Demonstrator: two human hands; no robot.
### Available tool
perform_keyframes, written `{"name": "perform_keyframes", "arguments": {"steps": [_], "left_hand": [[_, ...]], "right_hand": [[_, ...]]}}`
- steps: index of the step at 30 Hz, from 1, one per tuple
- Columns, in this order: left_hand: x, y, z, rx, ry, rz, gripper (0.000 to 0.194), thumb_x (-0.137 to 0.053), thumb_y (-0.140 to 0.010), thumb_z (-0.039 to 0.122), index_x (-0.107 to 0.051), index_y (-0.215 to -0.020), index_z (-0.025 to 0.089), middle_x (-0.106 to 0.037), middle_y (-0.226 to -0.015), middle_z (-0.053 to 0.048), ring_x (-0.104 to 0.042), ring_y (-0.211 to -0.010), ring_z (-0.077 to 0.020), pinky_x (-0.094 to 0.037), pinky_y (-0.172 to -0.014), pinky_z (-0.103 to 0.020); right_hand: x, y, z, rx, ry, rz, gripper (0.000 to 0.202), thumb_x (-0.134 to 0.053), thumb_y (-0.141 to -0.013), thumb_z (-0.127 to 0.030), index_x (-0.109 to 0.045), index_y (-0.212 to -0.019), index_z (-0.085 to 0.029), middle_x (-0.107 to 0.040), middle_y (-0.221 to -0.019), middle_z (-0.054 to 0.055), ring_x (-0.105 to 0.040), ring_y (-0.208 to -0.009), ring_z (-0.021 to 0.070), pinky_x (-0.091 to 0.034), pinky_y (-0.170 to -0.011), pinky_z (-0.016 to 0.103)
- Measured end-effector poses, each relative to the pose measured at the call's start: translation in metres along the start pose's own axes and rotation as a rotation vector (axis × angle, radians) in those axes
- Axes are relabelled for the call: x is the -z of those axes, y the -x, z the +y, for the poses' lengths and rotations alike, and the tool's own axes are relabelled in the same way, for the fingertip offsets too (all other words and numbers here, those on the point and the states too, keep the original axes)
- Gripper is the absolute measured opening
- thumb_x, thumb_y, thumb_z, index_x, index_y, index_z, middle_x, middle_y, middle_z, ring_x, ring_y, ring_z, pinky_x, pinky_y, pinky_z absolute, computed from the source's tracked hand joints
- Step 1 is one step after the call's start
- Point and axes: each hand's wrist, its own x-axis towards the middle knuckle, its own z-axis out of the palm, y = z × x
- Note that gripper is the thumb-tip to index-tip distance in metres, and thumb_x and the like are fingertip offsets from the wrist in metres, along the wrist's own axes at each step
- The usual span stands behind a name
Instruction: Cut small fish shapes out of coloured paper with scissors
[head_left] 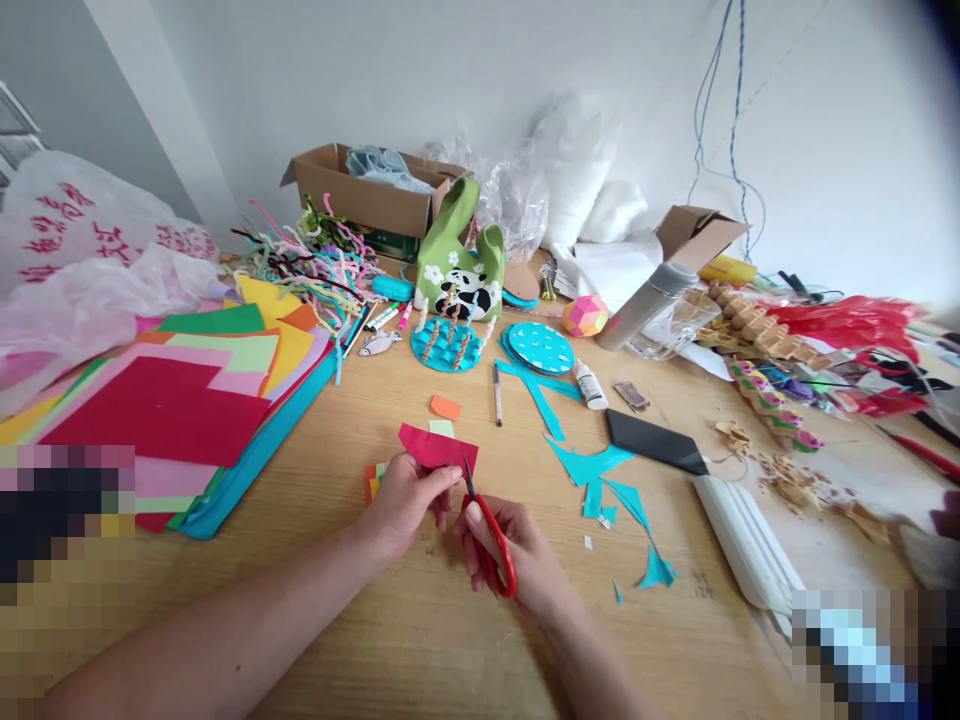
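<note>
A small dark red sheet (437, 447) is pinched in my left hand (409, 500), the thumb on top near its right end. My right hand (506, 545) holds red-handled scissors (501, 560), their blades pointing up and meeting the right part of the sheet. Just beyond the sheet, a pale green piece (441, 428) and an orange piece (445, 407) lie on the table. More small coloured pieces (371, 482) show partly from behind my left hand.
Coloured sheets (150, 400) are piled at left. Ahead are a blue disc with twisted sticks (448, 345), a pen (498, 395) and a glue bottle (590, 386). Blue scraps (592, 460), a black slab (652, 440) and a white device (750, 540) lie to the right.
</note>
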Motion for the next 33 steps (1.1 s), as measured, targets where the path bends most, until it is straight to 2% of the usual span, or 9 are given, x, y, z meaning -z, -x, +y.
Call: {"name": "perform_keyframes", "arguments": {"steps": [6, 19, 28, 33], "left_hand": [[-0.002, 0.0004, 0.0046, 0.0, -0.012, 0.01, 0.026, -0.069, -0.069, 0.035, -0.056, -0.057, 0.017, -0.052, -0.049, 0.002, -0.046, -0.044, -0.0103, -0.035, -0.036, -0.02], [-0.0012, 0.0001, 0.005, 0.01, 0.021, 0.015, 0.024, -0.07, -0.068, 0.035, -0.056, -0.058, 0.017, -0.052, -0.05, 0.002, -0.045, -0.043, -0.0101, -0.034, -0.034, -0.021], [-0.0001, -0.001, 0.0039, 0.019, 0.003, -0.006, 0.023, -0.069, -0.068, 0.034, -0.056, -0.06, 0.017, -0.052, -0.051, 0.002, -0.047, -0.043, -0.0106, -0.036, -0.035, -0.021], [-0.0011, -0.0001, 0.0056, 0.021, 0.002, 0.0, 0.023, -0.069, -0.067, 0.033, -0.055, -0.058, 0.017, -0.052, -0.05, 0.002, -0.046, -0.042, -0.01, -0.036, -0.035, -0.021]], "right_hand": [[0.0014, -0.0013, 0.0005, 0.008, -0.009, -0.009, 0.056, -0.059, -0.078, -0.068, -0.06, -0.077, -0.013, -0.056, -0.048, -0.002, -0.048, -0.034, 0.0071, -0.03, -0.033, 0.016], [0.0009, -0.001, -0.0009, 0.016, 0.07, 0.014, 0.055, -0.056, -0.079, -0.069, -0.054, -0.071, -0.015, -0.054, -0.044, -0.003, -0.042, -0.03, 0.0054, -0.022, -0.032, 0.016], [0.0028, -0.0003, -0.0004, 0.024, 0.034, -0.012, 0.053, -0.058, -0.079, -0.068, -0.055, -0.072, -0.015, -0.056, -0.048, -0.002, -0.047, -0.034, 0.0068, -0.029, -0.034, 0.017], [0.0024, -0.0006, -0.0022, 0.013, 0.064, -0.003, 0.055, -0.057, -0.078, -0.069, -0.054, -0.072, -0.015, -0.055, -0.047, -0.002, -0.045, -0.033, 0.0067, -0.026, -0.034, 0.017]]}}
